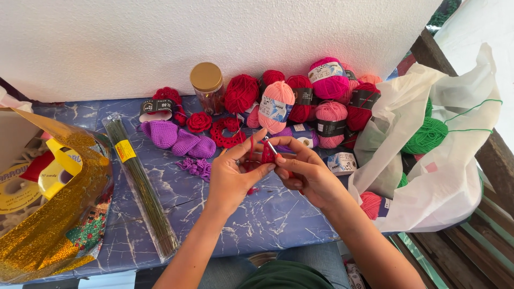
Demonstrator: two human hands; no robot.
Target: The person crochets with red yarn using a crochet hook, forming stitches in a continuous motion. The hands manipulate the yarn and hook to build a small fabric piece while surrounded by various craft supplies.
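Observation:
My left hand [233, 174] pinches a small red crochet piece [266, 155] between thumb and fingers above the blue marbled table [176, 198]. My right hand [308, 171] holds a crochet hook [271, 146] with its metal tip in the red piece. Red yarn runs between the two hands. Just beyond them lie a red lacy crochet round [227, 132], a red crochet flower [198, 122] and purple crochet pieces [179, 140].
Red and pink yarn balls [300, 99] are piled by the white wall beside a gold-lidded jar [207, 85]. A white plastic bag [439, 160] with green yarn [426, 136] stands right. A wrapped bundle of green stems [142, 184] and a gold foil bag [53, 214] lie left.

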